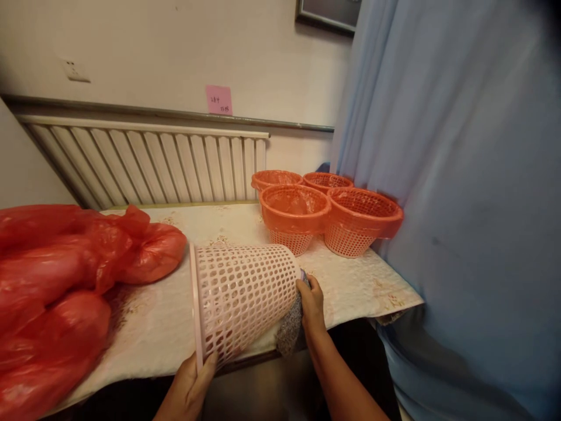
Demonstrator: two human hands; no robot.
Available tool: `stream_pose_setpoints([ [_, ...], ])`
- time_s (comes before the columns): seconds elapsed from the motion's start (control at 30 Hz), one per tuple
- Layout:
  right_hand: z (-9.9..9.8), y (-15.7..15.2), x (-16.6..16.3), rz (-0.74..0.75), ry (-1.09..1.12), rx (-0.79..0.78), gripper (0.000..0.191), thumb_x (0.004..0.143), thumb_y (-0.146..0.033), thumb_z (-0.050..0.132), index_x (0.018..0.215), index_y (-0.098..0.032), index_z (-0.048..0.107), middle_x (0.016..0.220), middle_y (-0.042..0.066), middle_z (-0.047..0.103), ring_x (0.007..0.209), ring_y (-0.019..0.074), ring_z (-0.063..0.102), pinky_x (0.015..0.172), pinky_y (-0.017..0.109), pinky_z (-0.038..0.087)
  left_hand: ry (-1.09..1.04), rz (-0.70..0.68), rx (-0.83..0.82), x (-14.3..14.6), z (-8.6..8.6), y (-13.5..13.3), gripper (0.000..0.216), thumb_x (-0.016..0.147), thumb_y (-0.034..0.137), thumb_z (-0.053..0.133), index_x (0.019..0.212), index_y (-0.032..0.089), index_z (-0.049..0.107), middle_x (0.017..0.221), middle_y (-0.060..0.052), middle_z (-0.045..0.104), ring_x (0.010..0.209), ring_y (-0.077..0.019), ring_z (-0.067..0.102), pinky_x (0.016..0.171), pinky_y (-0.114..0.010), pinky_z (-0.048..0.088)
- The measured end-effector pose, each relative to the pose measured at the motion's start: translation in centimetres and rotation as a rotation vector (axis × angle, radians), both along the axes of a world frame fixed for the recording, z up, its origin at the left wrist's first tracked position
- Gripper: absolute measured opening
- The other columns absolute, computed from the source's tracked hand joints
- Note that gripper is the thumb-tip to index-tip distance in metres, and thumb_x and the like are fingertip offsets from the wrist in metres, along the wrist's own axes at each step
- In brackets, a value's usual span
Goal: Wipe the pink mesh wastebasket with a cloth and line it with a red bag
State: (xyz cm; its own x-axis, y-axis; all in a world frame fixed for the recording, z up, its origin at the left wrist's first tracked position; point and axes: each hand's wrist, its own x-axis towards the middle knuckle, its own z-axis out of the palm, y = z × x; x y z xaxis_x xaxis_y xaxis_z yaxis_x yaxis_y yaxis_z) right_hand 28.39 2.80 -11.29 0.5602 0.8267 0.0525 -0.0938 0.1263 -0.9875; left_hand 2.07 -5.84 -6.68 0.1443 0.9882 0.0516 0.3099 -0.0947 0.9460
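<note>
A pale pink perforated plastic wastebasket [245, 292] lies on its side in front of me, its wide rim to the left and its base to the right. My left hand [193, 380] is closed on the lower part of the rim, thumb on the outside wall. At the base, my right hand [312, 304] grips a grey fuzzy cloth [290, 327] and presses it against the basket's bottom edge. Part of the cloth hangs below the hand. The fingers of my right hand are partly hidden behind the cloth and basket.
Several wastebaskets lined with red bags, one of them a front basket [295, 202], stand at the back right. Filled red plastic bags [56, 263] lie at the left of the cloth-covered table [350, 286]. A radiator [175, 164] stands behind; a blue curtain [460, 175] hangs at right.
</note>
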Motion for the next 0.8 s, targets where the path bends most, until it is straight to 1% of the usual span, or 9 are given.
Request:
stream_pose_setpoints([
  [0.1,0.9,-0.9,-0.7,-0.268,-0.091,-0.006,0.033,0.070,-0.036,0.063,0.100,-0.022,0.065,0.106,0.005,0.067,0.108,0.0279,0.056,0.095,0.036,0.039,0.025,-0.031,-0.020,-0.3,-0.1,0.1,0.047,0.084,0.057,0.051,0.090,0.017,0.074,0.097,-0.009,0.076,0.114,-0.0322,0.060,0.106,-0.042,0.042],
  [0.17,1.7,-1.5,-1.3,-0.354,-0.211,0.082,0.028,0.073,-0.034,0.061,0.099,-0.022,0.065,0.108,0.007,0.067,0.109,0.0279,0.057,0.099,0.037,0.038,0.004,-0.047,-0.022,-0.4,-0.1,0.1,0.046,0.085,0.056,0.051,0.091,0.016,0.074,0.103,-0.009,0.075,0.118,-0.0318,0.058,0.107,-0.042,0.040],
  [0.27,2.0,-2.6,-3.0,-0.241,-0.395,0.253,0.027,0.079,-0.026,0.054,0.102,-0.023,0.067,0.115,0.007,0.067,0.114,0.0267,0.057,0.105,0.040,0.036,-0.024,-0.069,-0.013,-0.2,0.2,0.1,0.044,0.087,0.052,0.049,0.094,0.016,0.073,0.107,-0.009,0.074,0.121,-0.0307,0.056,0.109,-0.041,0.038],
  [0.37,1.6,-4.2,-5.7,0.001,-0.583,0.366,0.036,0.080,-0.016,0.050,0.111,-0.027,0.066,0.124,0.005,0.064,0.120,0.0257,0.056,0.107,0.042,0.035,-0.035,-0.065,0.000,0.1,0.6,0.0,0.041,0.087,0.049,0.051,0.096,0.016,0.073,0.104,-0.008,0.075,0.118,-0.0300,0.058,0.110,-0.040,0.037],
  [0.43,1.6,-5.5,-7.7,0.172,-0.753,0.455,0.046,0.081,-0.010,0.047,0.120,-0.028,0.061,0.130,0.004,0.061,0.121,0.0247,0.056,0.108,0.044,0.034,-0.050,-0.069,0.006,0.1,0.6,-0.1,0.041,0.088,0.048,0.050,0.097,0.015,0.073,0.103,-0.008,0.075,0.115,-0.0296,0.059,0.109,-0.040,0.038],
  [0.5,2.4,-6.6,-9.5,0.327,-0.932,0.567,0.054,0.081,-0.006,0.043,0.130,-0.027,0.053,0.133,0.005,0.058,0.125,0.0233,0.054,0.108,0.045,0.033,-0.061,-0.074,0.001,0.1,0.4,-0.1,0.042,0.089,0.047,0.049,0.099,0.015,0.072,0.104,-0.009,0.074,0.112,-0.0289,0.061,0.107,-0.040,0.040],
  [0.57,4.0,-7.2,-11.0,0.441,-1.068,0.690,0.056,0.082,-0.006,0.041,0.136,-0.021,0.044,0.131,0.009,0.060,0.128,0.0227,0.050,0.107,0.045,0.034,-0.052,-0.071,0.005,0.0,-0.2,-0.2,0.041,0.089,0.047,0.047,0.100,0.015,0.071,0.106,-0.009,0.074,0.108,-0.0283,0.063,0.104,-0.040,0.043],
  [0.67,6.6,-7.0,-12.7,0.466,-1.169,0.773,0.053,0.084,-0.008,0.038,0.137,-0.010,0.041,0.127,0.016,0.061,0.132,0.0236,0.046,0.106,0.047,0.035,-0.049,-0.049,0.044,-0.3,-0.9,-0.2,0.042,0.088,0.049,0.048,0.104,0.016,0.069,0.110,-0.008,0.072,0.105,-0.0279,0.064,0.100,-0.038,0.047],
  [0.8,8.7,-5.2,-13.8,0.397,-1.226,0.693,0.052,0.086,-0.010,0.038,0.138,-0.007,0.040,0.130,0.019,0.058,0.130,0.0255,0.047,0.108,0.050,0.033,-0.081,-0.019,0.076,-0.2,-1.0,0.0,0.041,0.088,0.047,0.050,0.110,0.017,0.067,0.110,-0.007,0.072,0.109,-0.0280,0.062,0.103,-0.037,0.044],
])
